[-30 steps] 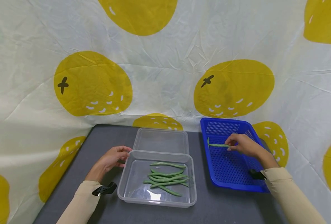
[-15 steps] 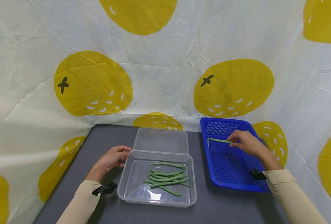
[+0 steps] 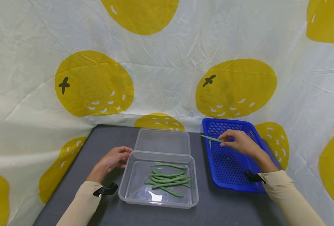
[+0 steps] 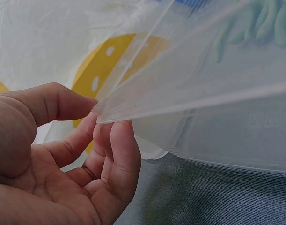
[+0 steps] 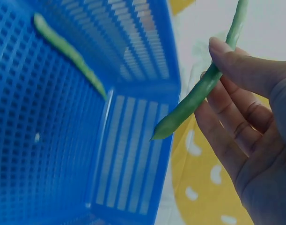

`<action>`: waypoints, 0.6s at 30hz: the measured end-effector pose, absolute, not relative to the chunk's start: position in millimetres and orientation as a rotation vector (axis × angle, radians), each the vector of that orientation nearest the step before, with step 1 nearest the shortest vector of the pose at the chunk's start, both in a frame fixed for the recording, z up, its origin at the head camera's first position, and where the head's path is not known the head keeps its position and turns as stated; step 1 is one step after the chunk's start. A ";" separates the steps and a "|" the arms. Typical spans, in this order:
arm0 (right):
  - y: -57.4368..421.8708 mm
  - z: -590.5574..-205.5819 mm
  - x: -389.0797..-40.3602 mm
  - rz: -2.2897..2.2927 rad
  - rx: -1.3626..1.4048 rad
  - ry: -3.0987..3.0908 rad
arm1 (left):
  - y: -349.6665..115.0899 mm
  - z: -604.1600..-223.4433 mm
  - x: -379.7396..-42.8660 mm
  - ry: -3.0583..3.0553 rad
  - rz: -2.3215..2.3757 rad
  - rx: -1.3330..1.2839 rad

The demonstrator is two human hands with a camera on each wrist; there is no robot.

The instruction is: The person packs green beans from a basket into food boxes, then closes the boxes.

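My right hand [image 3: 237, 142] pinches a green bean [image 5: 199, 96] between thumb and fingers, raised over the blue basket [image 3: 226, 185]. One more green bean [image 5: 70, 54] lies inside that basket along its wall. At the left, my left hand [image 3: 113, 160] holds the rim corner of a clear plastic container [image 3: 158, 204]; in the left wrist view the thumb [image 4: 58, 101] is on one side of the rim and the fingers are under it. Several green beans [image 3: 168, 180] lie in the container, mostly in an overlapping bunch, one apart toward the back.
A clear lid [image 3: 162, 141] lies flat behind the container on the dark grey table [image 3: 113, 135]. A pale cloth [image 3: 167, 91] printed with yellow fruit hangs behind. The basket stands to the container's right, with table surface between them.
My right hand has lifted the green bean from low in the basket and moved it left, so its tip passes the basket's left rim. The left hand stays at the container's corner.
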State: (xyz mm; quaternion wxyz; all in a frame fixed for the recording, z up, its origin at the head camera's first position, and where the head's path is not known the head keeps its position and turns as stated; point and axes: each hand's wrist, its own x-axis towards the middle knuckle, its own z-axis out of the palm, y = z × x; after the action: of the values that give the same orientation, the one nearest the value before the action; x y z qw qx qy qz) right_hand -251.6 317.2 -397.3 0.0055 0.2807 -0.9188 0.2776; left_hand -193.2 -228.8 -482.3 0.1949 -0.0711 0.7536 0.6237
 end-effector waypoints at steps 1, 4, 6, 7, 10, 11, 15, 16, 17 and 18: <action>312.5 -396.4 -251.0 0.885 0.887 -2.878 | -229.0 -482.3 -193.4 2.111 1.748 -0.199; 299.1 -393.7 -249.0 0.938 0.909 -2.896 | -229.4 -482.2 -193.6 2.109 1.747 -0.198; 289.7 -392.1 -247.1 0.967 0.927 -2.902 | -229.6 -482.2 -193.6 2.107 1.750 -0.199; 285.0 -391.6 -246.0 0.974 0.941 -2.901 | -229.5 -482.2 -193.5 2.106 1.750 -0.198; 270.9 -390.2 -242.9 1.022 0.983 -2.900 | -229.7 -481.9 -193.4 2.103 1.750 -0.204; 266.1 -389.6 -241.7 1.038 0.996 -2.901 | -229.6 -481.7 -193.2 2.102 1.751 -0.204; 248.7 -387.8 -238.0 1.090 1.046 -2.896 | -229.6 -480.3 -192.9 2.102 1.749 -0.199; 244.5 -387.3 -237.2 1.100 1.057 -2.897 | -229.6 -479.9 -192.8 2.102 1.749 -0.196; 240.5 -387.0 -236.5 1.111 1.070 -2.898 | -229.6 -479.5 -192.8 2.102 1.750 -0.196; 236.8 -387.3 -236.3 1.119 1.091 -2.893 | -229.7 -479.2 -192.8 2.102 1.750 -0.194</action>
State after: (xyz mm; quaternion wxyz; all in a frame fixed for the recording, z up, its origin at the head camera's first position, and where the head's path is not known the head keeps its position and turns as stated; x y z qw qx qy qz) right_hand -236.3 236.8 -387.3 -0.0732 0.3308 -0.8776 0.3393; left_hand -192.8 -229.7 -479.2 0.1984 -0.0694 0.7513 0.6256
